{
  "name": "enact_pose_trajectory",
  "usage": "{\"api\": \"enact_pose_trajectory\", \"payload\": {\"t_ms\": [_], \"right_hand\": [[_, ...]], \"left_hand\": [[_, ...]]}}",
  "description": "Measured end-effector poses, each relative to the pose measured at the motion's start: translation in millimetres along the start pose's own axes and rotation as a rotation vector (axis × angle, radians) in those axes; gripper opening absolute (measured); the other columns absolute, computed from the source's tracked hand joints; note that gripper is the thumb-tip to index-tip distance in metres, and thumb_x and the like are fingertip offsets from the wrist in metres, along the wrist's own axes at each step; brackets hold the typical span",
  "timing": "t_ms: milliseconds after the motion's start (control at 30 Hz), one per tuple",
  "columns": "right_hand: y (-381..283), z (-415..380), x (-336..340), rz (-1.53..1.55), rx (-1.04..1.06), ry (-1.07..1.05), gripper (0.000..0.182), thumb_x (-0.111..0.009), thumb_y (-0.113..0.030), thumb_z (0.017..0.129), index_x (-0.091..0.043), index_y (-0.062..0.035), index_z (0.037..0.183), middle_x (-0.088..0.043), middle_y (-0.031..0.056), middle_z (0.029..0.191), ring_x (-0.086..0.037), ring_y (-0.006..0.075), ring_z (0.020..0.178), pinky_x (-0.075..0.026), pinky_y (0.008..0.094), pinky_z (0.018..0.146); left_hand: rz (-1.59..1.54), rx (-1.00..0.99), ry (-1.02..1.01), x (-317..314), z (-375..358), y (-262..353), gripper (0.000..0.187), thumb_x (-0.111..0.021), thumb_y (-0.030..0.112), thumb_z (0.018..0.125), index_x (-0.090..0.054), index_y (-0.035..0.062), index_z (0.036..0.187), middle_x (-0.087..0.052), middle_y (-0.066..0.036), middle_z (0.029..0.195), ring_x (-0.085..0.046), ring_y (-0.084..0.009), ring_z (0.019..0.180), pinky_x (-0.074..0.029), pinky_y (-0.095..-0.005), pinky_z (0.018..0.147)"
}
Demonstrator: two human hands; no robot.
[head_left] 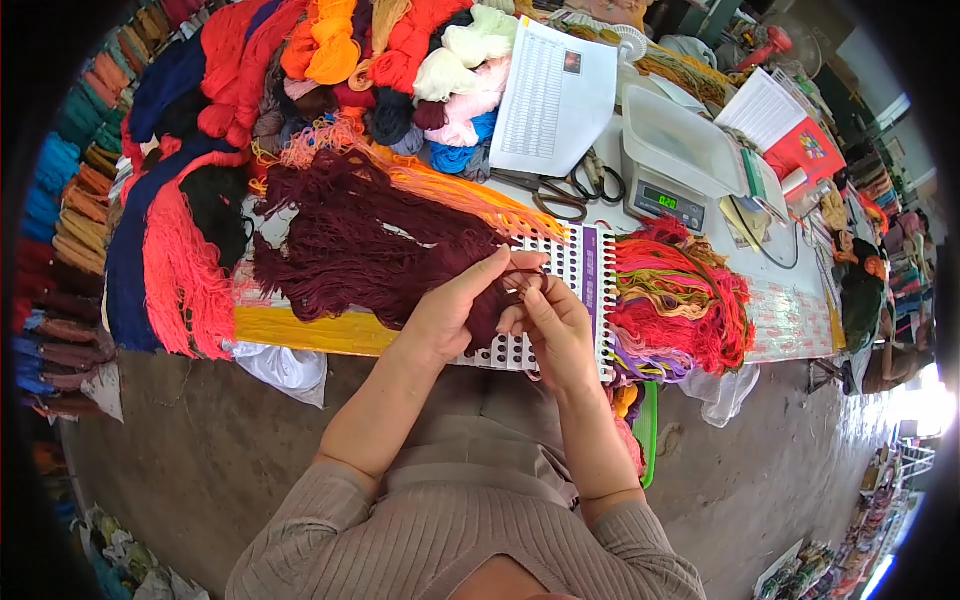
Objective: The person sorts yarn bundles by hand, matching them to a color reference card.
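Note:
A large bundle of dark maroon yarn (pixel 350 240) lies across the table's front, its loose strands spread to the left. My left hand (pixel 452 305) is closed around the right end of this bundle. Close beside it, my right hand (pixel 556 328) has thumb and fingers pinched together on thin maroon strands between the two hands. Beneath both hands lies a white card punched with rows of holes (pixel 515 352), which has a purple strip (pixel 590 262). Orange yarn (pixel 470 200) reaches the card's upper part. The exact grip of the fingertips is partly hidden.
Right of the card is a heap of red and multicoloured yarn (pixel 675 295). Behind stand a digital scale (pixel 668 203) with a plastic tub (pixel 685 135), scissors (pixel 560 200) and a printed sheet (pixel 555 95). Coral yarn (pixel 180 270) hangs over the front edge at left.

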State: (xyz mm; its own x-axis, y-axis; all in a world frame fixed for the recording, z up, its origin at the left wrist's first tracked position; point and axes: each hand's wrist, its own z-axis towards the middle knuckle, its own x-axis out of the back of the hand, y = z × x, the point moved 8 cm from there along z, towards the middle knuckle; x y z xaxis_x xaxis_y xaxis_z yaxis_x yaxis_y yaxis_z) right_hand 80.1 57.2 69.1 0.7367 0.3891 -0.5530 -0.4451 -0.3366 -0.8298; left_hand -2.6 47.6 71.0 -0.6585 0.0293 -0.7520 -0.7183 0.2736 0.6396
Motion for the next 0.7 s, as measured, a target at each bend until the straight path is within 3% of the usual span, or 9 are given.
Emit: {"api": "enact_pose_trajectory", "payload": {"t_ms": [67, 167, 267, 367, 700], "right_hand": [[3, 0, -1, 0.082, -0.051, -0.037, 0.019, -0.048, -0.017, 0.093, -0.05, -0.0008, 0.104, -0.059, 0.0085, 0.101, -0.058, 0.0132, 0.07, -0.041, 0.0218, 0.062], [4, 1, -2, 0.166, -0.053, -0.077, 0.015, -0.047, -0.017, 0.094, -0.048, -0.0025, 0.097, -0.057, 0.0077, 0.091, -0.053, 0.0123, 0.064, -0.041, 0.0219, 0.059], [2, 1, -2, 0.217, -0.064, -0.077, 0.013, -0.047, -0.017, 0.094, -0.047, -0.0039, 0.093, -0.053, 0.0057, 0.081, -0.047, 0.0113, 0.059, -0.04, 0.0219, 0.056], [1, 0, 1, 0.179, -0.054, -0.078, 0.012, -0.047, -0.016, 0.094, -0.047, -0.0045, 0.094, -0.053, 0.0056, 0.081, -0.047, 0.011, 0.059, -0.04, 0.0219, 0.056], [-5, 1, 3, 0.008, 0.001, 0.045, 0.013, -0.044, -0.018, 0.095, -0.046, -0.0053, 0.096, -0.058, 0.0089, 0.09, -0.052, 0.0122, 0.065, -0.043, 0.0228, 0.063]], "left_hand": [[-0.038, 0.005, -0.064, -4, -2, 1, 0.038, -0.042, 0.031, 0.095, -0.058, 0.0021, 0.113, -0.062, -0.003, 0.09, -0.055, -0.0095, 0.069, -0.046, -0.0227, 0.066], [-0.017, 0.017, 0.012, 2, 0, -2, 0.036, -0.043, 0.03, 0.094, -0.059, 0.0015, 0.111, -0.063, -0.005, 0.093, -0.057, -0.0099, 0.077, -0.046, -0.0229, 0.072], [0.035, -0.125, 0.095, 8, 1, 9, 0.034, -0.045, 0.029, 0.094, -0.06, 0.0004, 0.106, -0.062, -0.008, 0.102, -0.057, -0.0134, 0.092, -0.045, -0.0279, 0.083], [0.024, -0.107, 0.127, 15, -1, 12, 0.034, -0.041, 0.027, 0.095, -0.058, -0.0013, 0.105, -0.06, -0.012, 0.106, -0.057, -0.0185, 0.096, -0.045, -0.0324, 0.086], [0.041, -0.121, 0.052, 3, -1, 15, 0.037, -0.04, 0.028, 0.095, -0.057, -0.0012, 0.108, -0.06, -0.012, 0.107, -0.058, -0.019, 0.096, -0.046, -0.0317, 0.083]]}}
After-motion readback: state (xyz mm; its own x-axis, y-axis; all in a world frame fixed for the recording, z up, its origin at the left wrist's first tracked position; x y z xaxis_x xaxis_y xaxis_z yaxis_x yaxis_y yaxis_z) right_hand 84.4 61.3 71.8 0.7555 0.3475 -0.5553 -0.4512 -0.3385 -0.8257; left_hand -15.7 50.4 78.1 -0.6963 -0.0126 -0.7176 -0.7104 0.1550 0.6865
